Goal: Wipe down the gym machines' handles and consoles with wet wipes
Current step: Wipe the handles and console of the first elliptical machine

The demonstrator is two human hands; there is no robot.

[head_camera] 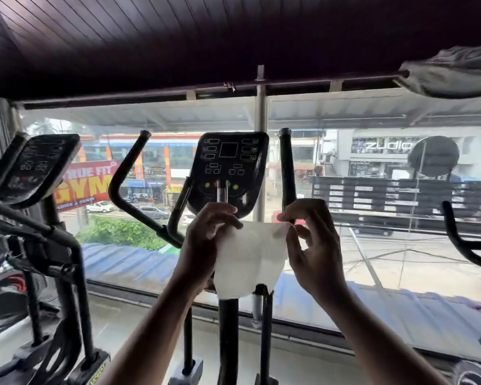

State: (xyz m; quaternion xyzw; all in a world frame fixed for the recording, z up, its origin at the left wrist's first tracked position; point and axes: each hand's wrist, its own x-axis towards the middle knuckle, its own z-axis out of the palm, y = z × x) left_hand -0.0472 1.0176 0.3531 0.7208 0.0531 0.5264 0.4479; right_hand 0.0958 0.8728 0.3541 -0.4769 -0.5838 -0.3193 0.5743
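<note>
A white wet wipe (249, 259) hangs spread out between both hands, just below the black console (228, 168) of the machine straight ahead. My left hand (206, 240) pinches the wipe's top left edge. My right hand (314, 245) pinches its top right corner. The console has white outlined boxes and small yellow, red and green buttons. A curved black handle (125, 176) rises on its left and a straight black handle (287, 168) on its right. The wipe hides the top of the machine's post.
A second machine with a tilted black console (36, 168) and dark frame stands close on the left. Another machine's curved handle (461, 240) shows at the right edge. A large glass window (372, 218) runs behind all machines, above a grey floor ledge.
</note>
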